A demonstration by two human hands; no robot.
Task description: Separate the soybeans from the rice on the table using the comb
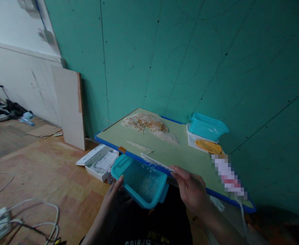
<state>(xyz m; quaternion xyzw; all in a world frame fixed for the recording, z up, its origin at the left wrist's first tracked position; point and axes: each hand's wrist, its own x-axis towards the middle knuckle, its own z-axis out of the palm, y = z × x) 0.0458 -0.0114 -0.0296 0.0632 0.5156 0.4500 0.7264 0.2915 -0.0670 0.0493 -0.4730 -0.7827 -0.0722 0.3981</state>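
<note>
My left hand (115,192) grips a blue plastic tub (140,182) from below, holding it just under the near edge of a green table (185,153). White grains lie inside the tub. My right hand (190,190) pinches a thin white card (156,162) that rests on the table edge above the tub, with grains on it. A pile of white grains mixed with yellow kernels (149,126) lies at the far side of the table. A short line of white grains (140,147) lies nearer to me.
A blue tub (207,126) stacked on a white tub holding something yellow (208,146) stands at the table's right. An open white box (98,161) lies on the wooden floor below. White cables (24,217) trail at the lower left. A board (69,109) leans against the green wall.
</note>
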